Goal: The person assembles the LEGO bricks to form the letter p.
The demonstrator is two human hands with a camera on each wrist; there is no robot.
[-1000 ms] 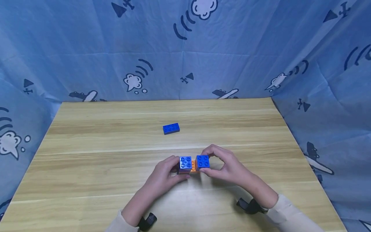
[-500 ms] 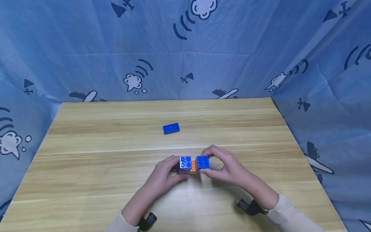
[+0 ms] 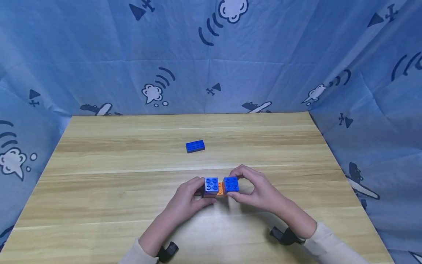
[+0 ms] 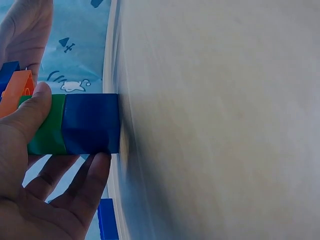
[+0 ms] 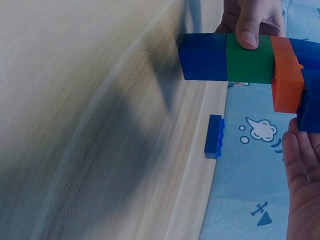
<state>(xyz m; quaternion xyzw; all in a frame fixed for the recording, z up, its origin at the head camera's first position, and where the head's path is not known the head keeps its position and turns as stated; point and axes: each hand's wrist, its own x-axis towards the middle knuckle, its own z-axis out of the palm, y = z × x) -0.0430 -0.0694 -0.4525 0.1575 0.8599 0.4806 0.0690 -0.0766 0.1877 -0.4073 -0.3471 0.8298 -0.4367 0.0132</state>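
Note:
Between the two hands stands an upright stack of building blocks: a blue block lowest, a green block over it, then an orange brick lying across. On the orange brick's left end sits one blue block, and at its right end is a second blue block. My left hand grips the lower stack, thumb on the green block and fingers on the far side. My right hand pinches the right blue block between thumb and fingers. Whether that block is fully seated I cannot tell.
A flat blue brick with studs lies on the wooden table, farther back than the hands. A blue patterned cloth hangs behind the table and along its sides. Black straps are on both wrists.

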